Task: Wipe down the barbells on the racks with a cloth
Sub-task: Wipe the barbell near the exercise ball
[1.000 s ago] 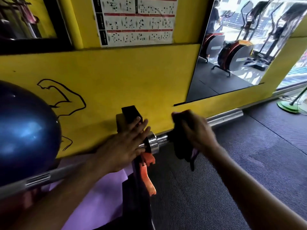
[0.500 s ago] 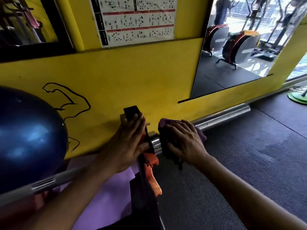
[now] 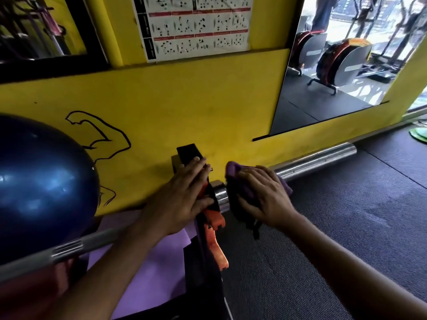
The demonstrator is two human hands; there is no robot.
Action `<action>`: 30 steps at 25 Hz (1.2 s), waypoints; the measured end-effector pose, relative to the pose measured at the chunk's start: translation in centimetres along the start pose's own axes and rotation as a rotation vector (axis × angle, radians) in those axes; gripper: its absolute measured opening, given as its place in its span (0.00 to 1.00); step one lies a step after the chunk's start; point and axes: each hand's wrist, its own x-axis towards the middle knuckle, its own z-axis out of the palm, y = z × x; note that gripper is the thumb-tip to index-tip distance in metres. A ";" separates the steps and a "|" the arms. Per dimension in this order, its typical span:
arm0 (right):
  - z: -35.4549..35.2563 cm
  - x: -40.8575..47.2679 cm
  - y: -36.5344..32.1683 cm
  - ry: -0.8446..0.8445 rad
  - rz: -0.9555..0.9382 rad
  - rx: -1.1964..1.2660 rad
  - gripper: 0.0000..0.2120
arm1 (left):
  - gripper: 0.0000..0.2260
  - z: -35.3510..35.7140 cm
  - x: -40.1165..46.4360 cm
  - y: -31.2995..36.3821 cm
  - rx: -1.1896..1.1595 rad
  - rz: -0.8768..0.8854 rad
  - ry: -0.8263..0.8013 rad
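While our left hand (image 3: pixel 184 197) rests flat, fingers straight, against the rack upright (image 3: pixel 188 155) to steady us, our right hand (image 3: pixel 261 195) curls round the purple cloth (image 3: pixel 233 172), wrapping it over the barbell (image 3: pixel 316 161) sleeve beside its collar for rubbing.

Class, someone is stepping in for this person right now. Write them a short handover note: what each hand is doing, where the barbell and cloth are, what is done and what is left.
Left hand: flat, fingers straight, resting on the black rack upright, steadying it.
Right hand: wrapped round the purple cloth on the barbell, just outside the collar.
The barbell lies across the rack, parallel to the yellow wall; its shaft runs left past the blue ball.
Done: cloth is on the sleeve's inner end.
Left: the outer sleeve and the shaft. How clean any part is cannot be judged.
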 end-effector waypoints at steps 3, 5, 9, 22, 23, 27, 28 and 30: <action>-1.9 1.5 2.8 -0.051 0.176 -0.006 0.16 | 0.33 0.0 0.1 0.1 -0.018 -0.013 0.005; -1.2 5.3 2.7 -0.280 0.380 -0.084 0.18 | 0.32 0.0 0.0 0.1 -0.037 -0.022 -0.004; 0.6 4.9 -0.3 -0.270 0.270 -0.095 0.21 | 0.31 -0.1 -0.3 0.0 -0.068 0.019 0.012; -8.4 -12.4 4.3 1.302 1.286 1.637 0.15 | 0.30 -0.1 9.0 8.9 -0.331 0.352 -0.030; -8.5 -12.7 6.0 1.374 1.253 1.763 0.13 | 0.30 0.5 10.7 9.5 -0.306 0.374 -0.064; -9.1 -9.9 13.8 1.459 1.200 1.770 0.16 | 0.31 2.3 15.4 10.3 -0.174 0.369 -0.282; -9.5 -8.2 14.9 1.450 1.193 1.693 0.18 | 0.30 2.7 15.7 10.2 -0.142 0.372 -0.340; -9.7 -4.5 17.0 1.456 1.187 1.653 0.22 | 0.30 3.6 15.9 9.9 -0.088 0.404 -0.396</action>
